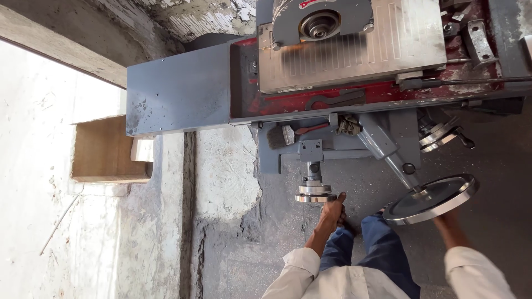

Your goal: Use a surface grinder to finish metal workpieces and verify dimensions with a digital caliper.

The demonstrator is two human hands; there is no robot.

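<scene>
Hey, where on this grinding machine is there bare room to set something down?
The grey flat extension left of the red tray is bare. The ribbed table right of the wheel guard is open too. The red tray is crowded with a wrench; the front ledge holds a brush.

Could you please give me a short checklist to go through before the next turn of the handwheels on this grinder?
1. Left hand on the small handwheel: ok, fingers at its rim.
2. Right hand on the large handwheel: cannot tell, the wheel hides the hand.
3. Grinding wheel guard in place over the ribbed table: ok.
4. Loose wrench lying on the red bed: not ok.
5. Brush stowed on the front ledge, away from the wheels: ok.
6. Workpiece on the table: cannot tell.
</scene>
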